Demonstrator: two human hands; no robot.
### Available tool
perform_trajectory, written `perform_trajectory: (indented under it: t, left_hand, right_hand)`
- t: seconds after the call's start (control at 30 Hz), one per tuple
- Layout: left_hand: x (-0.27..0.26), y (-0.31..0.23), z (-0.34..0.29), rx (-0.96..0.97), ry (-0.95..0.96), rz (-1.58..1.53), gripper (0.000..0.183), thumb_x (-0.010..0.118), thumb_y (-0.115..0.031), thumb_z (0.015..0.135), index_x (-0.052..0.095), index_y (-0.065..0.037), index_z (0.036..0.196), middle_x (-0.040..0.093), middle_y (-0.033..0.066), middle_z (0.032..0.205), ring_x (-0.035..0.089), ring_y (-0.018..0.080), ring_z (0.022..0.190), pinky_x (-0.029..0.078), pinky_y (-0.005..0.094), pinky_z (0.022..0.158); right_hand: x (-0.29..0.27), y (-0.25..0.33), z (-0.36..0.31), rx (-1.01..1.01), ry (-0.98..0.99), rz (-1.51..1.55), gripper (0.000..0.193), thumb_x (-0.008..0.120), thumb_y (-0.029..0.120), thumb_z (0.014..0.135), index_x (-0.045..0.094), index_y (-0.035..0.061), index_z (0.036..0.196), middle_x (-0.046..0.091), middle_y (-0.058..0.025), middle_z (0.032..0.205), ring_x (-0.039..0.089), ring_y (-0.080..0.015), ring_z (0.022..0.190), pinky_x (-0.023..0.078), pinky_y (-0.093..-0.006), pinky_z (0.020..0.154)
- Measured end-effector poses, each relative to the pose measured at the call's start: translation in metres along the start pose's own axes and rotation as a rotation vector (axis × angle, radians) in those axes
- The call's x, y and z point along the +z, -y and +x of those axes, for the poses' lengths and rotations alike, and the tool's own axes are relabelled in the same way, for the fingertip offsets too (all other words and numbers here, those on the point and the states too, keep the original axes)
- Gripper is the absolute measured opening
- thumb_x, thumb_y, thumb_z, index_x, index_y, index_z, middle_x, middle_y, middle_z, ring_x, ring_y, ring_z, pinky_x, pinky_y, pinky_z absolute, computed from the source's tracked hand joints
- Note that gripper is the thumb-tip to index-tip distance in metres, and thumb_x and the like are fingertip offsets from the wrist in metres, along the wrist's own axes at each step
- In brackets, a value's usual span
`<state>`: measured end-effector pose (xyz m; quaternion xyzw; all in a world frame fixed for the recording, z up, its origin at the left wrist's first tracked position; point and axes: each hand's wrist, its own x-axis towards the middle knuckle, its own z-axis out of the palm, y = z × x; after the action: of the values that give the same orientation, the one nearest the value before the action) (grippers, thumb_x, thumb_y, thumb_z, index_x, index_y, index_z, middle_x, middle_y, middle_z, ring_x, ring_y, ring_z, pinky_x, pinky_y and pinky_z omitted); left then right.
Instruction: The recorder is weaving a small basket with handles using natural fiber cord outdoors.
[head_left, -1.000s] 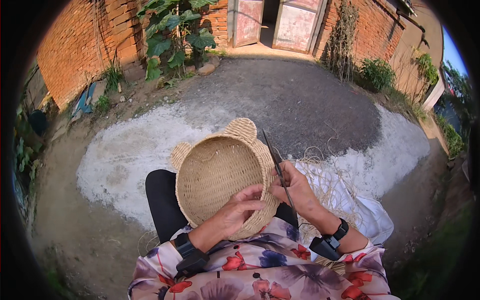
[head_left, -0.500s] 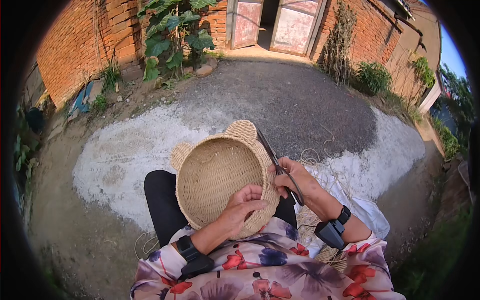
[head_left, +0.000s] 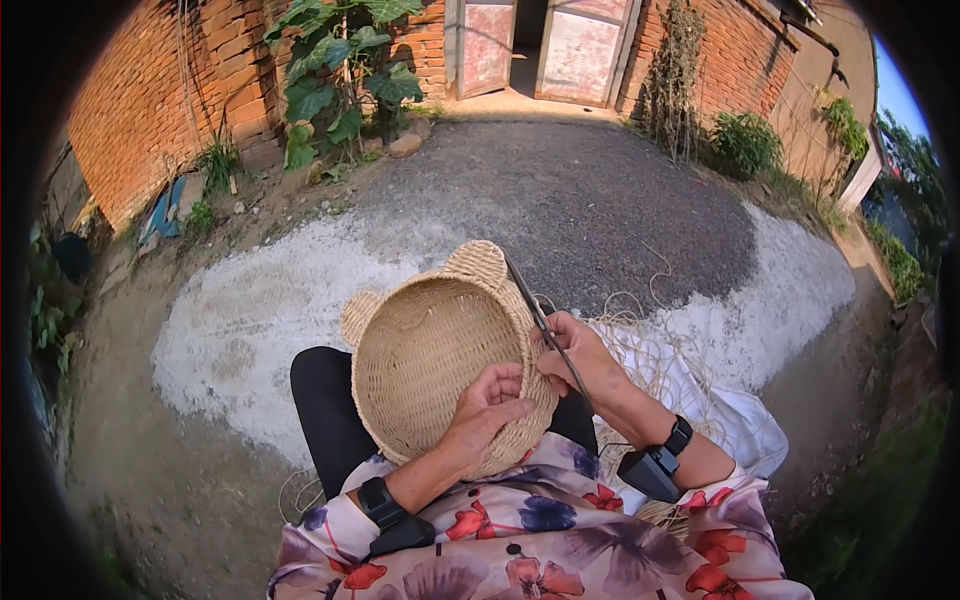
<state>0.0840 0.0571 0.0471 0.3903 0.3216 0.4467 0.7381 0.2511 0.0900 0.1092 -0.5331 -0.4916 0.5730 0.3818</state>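
A round woven straw basket (head_left: 425, 365) with two ear-shaped tabs on its far rim rests tilted on my lap, its opening toward me. My left hand (head_left: 488, 410) reaches over the near right rim, with fingers inside and thumb on the edge, gripping the wall. Outside the right wall, my right hand (head_left: 580, 358) holds a pair of dark scissors (head_left: 530, 295). The long blades point up and away alongside the nearer ear. The fingertips of my right hand press against the weave; whether they pinch a strand as well is hidden.
Loose straw cord (head_left: 640, 335) lies tangled on a white sack (head_left: 735, 425) at my right. Beyond are dark gravelly ground (head_left: 560, 190), a leafy climbing plant (head_left: 345, 80), a brick wall (head_left: 150, 110) and a partly open door (head_left: 585, 55).
My right hand has shifted slightly left, closer to the basket wall. The scissors have turned, so their handle loop shows narrower. My left hand and the basket stay nearly the same.
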Motion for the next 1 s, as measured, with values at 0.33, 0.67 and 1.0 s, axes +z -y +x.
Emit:
perform_trajectory:
  t: [0.33, 0.67, 1.0]
  left_hand:
    - [0.002, -0.006, -0.001, -0.088, -0.123, -0.104, 0.023, 0.055, -0.023, 0.095, 0.060, -0.002, 0.101, 0.059, 0.0002, 0.086, 0.056, 0.0083, 0.074, 0.046, 0.0215, 0.066]
    - [0.001, -0.017, 0.014, 0.111, -0.196, 0.520, 0.018, 0.065, -0.018, 0.085, 0.060, -0.002, 0.078, 0.053, -0.0043, 0.068, 0.043, 0.0032, 0.062, 0.034, 0.0215, 0.054]
    - [-0.007, -0.017, 0.000, 0.042, -0.183, 0.409, 0.013, 0.063, -0.008, 0.084, 0.065, 0.000, 0.093, 0.061, -0.0023, 0.079, 0.051, 0.0030, 0.068, 0.039, 0.0201, 0.063]
  right_hand:
    - [0.018, -0.022, -0.027, -0.280, -0.108, -0.194, 0.033, 0.064, -0.001, 0.081, 0.048, 0.0006, 0.110, 0.054, 0.0009, 0.076, 0.050, -0.0045, 0.064, 0.042, -0.0219, 0.057]
    - [-0.002, -0.035, -0.046, -0.282, -0.009, -0.056, 0.042, 0.072, 0.007, 0.082, 0.049, 0.0021, 0.117, 0.058, -0.0006, 0.080, 0.053, -0.0049, 0.074, 0.045, -0.0218, 0.067]
    - [-0.042, -0.039, -0.094, -0.396, 0.110, -0.509, 0.053, 0.069, 0.009, 0.080, 0.054, 0.0124, 0.131, 0.058, -0.0079, 0.074, 0.058, -0.0173, 0.063, 0.048, -0.0304, 0.060]
